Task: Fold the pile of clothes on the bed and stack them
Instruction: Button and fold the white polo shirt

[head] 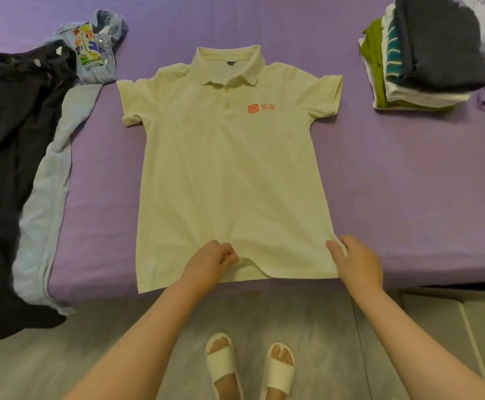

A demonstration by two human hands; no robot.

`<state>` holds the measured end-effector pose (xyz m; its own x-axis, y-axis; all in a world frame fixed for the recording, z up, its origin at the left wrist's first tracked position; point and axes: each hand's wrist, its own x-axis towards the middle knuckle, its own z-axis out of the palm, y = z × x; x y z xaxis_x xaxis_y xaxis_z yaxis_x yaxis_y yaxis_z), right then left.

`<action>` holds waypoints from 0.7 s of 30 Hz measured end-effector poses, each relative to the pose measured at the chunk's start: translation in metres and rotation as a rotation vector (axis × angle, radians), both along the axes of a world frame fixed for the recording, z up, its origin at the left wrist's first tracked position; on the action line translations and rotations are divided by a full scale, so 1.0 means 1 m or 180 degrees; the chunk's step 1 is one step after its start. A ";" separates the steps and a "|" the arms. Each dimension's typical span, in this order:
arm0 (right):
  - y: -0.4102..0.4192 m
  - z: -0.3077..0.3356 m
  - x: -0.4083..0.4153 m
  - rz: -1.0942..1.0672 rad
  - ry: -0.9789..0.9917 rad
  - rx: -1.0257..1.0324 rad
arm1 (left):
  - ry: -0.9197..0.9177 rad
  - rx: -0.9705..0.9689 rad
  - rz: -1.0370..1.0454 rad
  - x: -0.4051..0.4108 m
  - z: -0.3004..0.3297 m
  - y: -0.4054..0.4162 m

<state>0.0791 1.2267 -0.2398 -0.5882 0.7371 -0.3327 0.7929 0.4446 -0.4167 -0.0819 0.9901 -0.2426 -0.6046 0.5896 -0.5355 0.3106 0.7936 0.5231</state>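
From my head camera, the pale yellow polo shirt (232,174) lies flat and face up on the purple bed (408,183), straight ahead of me. Its long axis runs directly away from my body: collar at the far end, hem at the near edge of the bed, just in front of my hands. My left hand (211,262) has its fingers curled, pinching a small tuck of fabric at the middle of the hem. My right hand (353,262) rests on the hem's right corner with the fingers fairly straight; whether the thumb is gripping cloth underneath, I cannot tell. The two hands are apart, both on the hem, the left near the shirt's midline and the right at its side seam. So the right hand is nearer the right edge, and the left corner of the hem has no hand on it. I judge the shirt is spread and being smoothed, with the folding not yet begun.

To my left, well apart from the shirt, dark trousers (10,168) and light blue jeans (50,180) lie unfolded, hanging off the bed's edge. At the far right sits a stack of folded clothes (426,62), where this shirt should go. Below is a grey floor (307,327), and my feet are in white slippers (224,362).
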 end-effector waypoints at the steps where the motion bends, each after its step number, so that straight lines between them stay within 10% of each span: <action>1: 0.001 -0.003 0.000 -0.0060 0.0174 -0.0047 | 0.0022 0.0044 0.0072 0.003 -0.002 0.001; 5: 0.001 -0.004 -0.003 -0.0419 0.0565 -0.0407 | -0.0023 -0.0047 0.0238 0.015 -0.005 0.004; 11: -0.003 0.005 0.002 0.0237 -0.0691 0.0184 | 0.0392 -0.1070 0.0257 0.017 0.012 0.016; 21: 0.019 0.034 -0.057 0.0913 -0.0659 0.0197 | 0.0145 -0.0765 0.0383 -0.020 0.056 0.069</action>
